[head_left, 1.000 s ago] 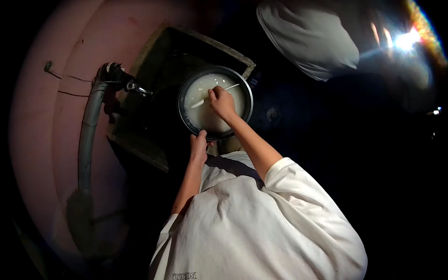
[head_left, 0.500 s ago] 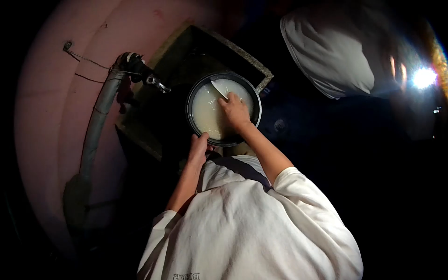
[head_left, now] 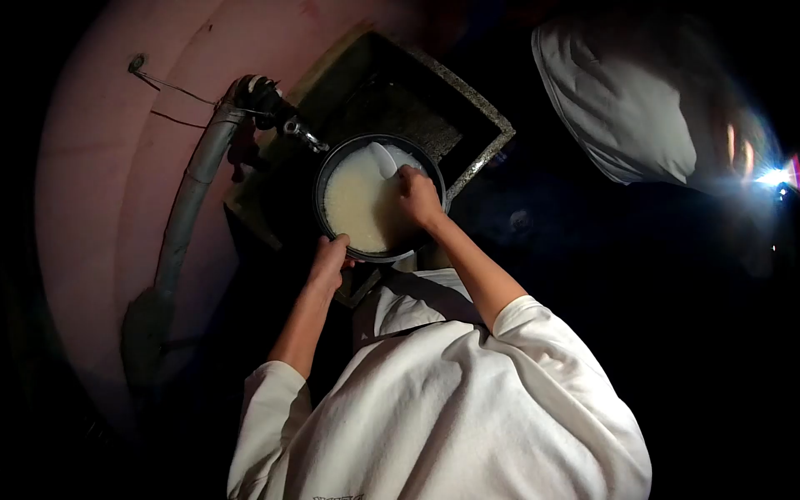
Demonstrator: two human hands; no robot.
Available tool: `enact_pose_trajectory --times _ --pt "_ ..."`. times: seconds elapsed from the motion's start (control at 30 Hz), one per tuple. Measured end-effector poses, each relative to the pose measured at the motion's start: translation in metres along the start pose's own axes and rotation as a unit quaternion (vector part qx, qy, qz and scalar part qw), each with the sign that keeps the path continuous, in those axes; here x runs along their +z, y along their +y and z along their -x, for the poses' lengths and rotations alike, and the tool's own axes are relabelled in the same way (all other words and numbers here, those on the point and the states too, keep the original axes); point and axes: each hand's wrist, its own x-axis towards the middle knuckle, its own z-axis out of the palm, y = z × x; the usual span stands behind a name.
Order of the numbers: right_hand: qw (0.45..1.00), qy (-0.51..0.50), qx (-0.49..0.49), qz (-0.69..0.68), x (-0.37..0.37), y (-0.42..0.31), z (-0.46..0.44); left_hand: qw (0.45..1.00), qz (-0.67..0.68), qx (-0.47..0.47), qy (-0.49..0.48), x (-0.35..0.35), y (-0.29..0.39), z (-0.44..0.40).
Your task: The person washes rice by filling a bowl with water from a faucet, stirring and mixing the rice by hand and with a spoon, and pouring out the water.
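In the head view, the person's right hand is closing around a white, flat-bladed utensil, its handle mostly hidden in the fist. The person's left hand is pinching the near-left rim of a dark, round, deep pot, thumb on top.

The utensil is lying inside the pot's rim, its rounded blade pointing from the right fist toward the far side; the fist is hovering over the right part of the pot. Cloudy, pale yellowish-white contents are filling the pot beneath it.

Just beyond the pot's far-left rim, a small metal tap is jutting from a grey upright pipe. A rough, grey, angular concrete basin is standing behind the pot.

Compared with half a second ago, the pot is sitting closer to the tap, the right hand is resting nearer the pot's right rim, and the blade is showing a broader face.
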Motion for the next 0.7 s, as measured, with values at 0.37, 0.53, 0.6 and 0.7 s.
enact_pose_trajectory --times 0.37,0.53,0.6,0.7 --pt "0.921 -0.031 0.106 -0.374 -0.01 -0.025 0.014 0.998 0.016 -0.053 0.003 -0.033 0.009 0.001" --pt "0.925 0.081 0.133 -0.346 -0.01 0.005 0.012 0.996 -0.045 -0.073 0.027 -0.043 0.028 0.003" --pt "0.922 0.088 0.17 -0.338 -0.002 0.016 0.012 0.995 -0.053 -0.08 0.039 -0.051 0.032 0.0" --pt "0.934 0.052 0.19 -0.297 0.014 0.028 0.012 0.992 -0.076 -0.095 0.016 -0.06 0.043 -0.001"
